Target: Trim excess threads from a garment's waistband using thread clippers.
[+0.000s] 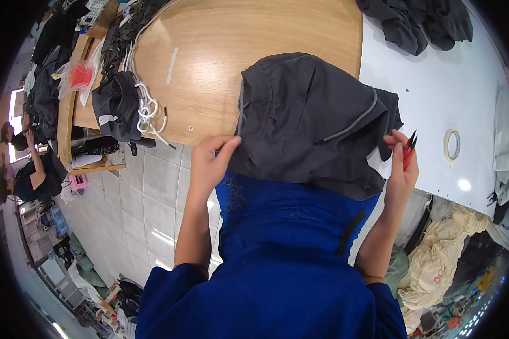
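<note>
Dark grey shorts lie across the table's near edge and hang toward my lap, the gathered waistband at the left. A grey cord trails over the fabric on the right, and another grey strip runs along the waistband edge. My left hand pinches the waistband's lower left corner between thumb and finger. At the other end of the shorts, my right hand has its fingertips at the leg edge. Small red thread snips with dark pointed blades are tucked in that hand, tips upward.
White cord lies coiled beside a folded dark garment on the wooden table. A tape roll rests on the white tabletop at right, with dark garments beyond. Cream fabric is heaped below right. People are at far left.
</note>
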Tool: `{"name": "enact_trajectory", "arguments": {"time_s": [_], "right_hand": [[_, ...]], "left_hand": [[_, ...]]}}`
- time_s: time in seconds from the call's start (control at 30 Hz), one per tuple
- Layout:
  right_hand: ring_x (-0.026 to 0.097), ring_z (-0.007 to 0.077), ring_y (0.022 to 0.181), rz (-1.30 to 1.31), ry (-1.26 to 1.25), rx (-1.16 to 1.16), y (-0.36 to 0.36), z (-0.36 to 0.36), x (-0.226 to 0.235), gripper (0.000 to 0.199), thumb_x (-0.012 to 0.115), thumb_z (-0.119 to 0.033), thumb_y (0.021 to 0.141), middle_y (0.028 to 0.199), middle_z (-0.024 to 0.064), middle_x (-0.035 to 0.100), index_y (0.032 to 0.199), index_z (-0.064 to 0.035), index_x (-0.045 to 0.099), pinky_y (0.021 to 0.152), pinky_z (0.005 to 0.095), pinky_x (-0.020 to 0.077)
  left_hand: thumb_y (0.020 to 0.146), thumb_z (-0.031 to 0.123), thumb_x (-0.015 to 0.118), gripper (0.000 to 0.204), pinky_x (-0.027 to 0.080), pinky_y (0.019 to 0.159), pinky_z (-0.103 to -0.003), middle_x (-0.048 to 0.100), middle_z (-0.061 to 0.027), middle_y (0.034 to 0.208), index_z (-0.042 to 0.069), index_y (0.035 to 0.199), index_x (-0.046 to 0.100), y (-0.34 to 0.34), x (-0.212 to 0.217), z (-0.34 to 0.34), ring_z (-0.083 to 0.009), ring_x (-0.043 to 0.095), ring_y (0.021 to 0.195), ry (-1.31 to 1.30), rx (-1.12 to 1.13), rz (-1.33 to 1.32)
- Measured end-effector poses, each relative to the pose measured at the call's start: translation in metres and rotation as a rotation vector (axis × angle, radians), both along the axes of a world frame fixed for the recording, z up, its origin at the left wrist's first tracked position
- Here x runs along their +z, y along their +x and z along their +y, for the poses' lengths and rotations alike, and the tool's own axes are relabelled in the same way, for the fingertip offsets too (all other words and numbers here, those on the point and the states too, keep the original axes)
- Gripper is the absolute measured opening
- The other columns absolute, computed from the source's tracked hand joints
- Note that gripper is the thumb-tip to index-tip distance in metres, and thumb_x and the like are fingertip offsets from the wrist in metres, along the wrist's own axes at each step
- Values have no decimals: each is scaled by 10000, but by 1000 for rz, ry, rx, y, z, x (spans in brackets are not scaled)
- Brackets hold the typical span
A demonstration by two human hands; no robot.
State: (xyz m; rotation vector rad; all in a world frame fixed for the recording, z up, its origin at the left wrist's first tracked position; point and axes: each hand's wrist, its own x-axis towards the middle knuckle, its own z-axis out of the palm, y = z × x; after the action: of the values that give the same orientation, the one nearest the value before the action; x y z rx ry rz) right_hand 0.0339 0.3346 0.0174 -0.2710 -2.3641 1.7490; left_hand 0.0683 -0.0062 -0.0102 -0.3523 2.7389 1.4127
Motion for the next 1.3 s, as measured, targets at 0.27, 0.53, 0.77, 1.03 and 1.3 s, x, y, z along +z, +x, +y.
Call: {"name": "enact_trajectory", "arguments": {"time_s": [0.27,0.53,0.77,1.03,1.3], "right_hand": [[452,47,682,47,150,1,15,17,-4,204,451,-118,958,923,39,635,1042,1,594,651,185,370],[506,115,719,-148,95,95,43,27,-10,136,582,-116,864,800,46,559,896,12,552,677,241,413],[531,338,790,29,720,292,44,-3,-36,278,725,-82,694,823,151,528,884,17,549,697,380,435],[492,71,675,-193,-549,209,27,34,18,293,653,-105,806,772,-15,510,662,-121,398,606,222,411],[607,160,843,-164,-828,-259,-16,6,2,284,511,-268,937,943,77,622,1053,-15,566,734,284,492]], "left_hand": [[964,221,491,212,412,725,-221,599,-47,870,23,948,567,-15,8,-61,-109,534,766,637,490,585],[741,239,735,368,349,941,-367,408,-148,1269,112,1057,597,8,19,-38,-267,395,1149,-197,-290,77],[674,168,782,336,309,1010,-423,389,-145,1325,47,930,600,7,10,-31,-302,383,1219,-95,-324,108],[744,52,684,170,391,898,-311,580,-112,1089,4,868,578,0,47,-34,-225,546,999,640,-320,124],[964,245,485,275,420,762,-191,617,6,933,23,1089,588,-91,18,18,-57,542,843,922,172,24]]}}
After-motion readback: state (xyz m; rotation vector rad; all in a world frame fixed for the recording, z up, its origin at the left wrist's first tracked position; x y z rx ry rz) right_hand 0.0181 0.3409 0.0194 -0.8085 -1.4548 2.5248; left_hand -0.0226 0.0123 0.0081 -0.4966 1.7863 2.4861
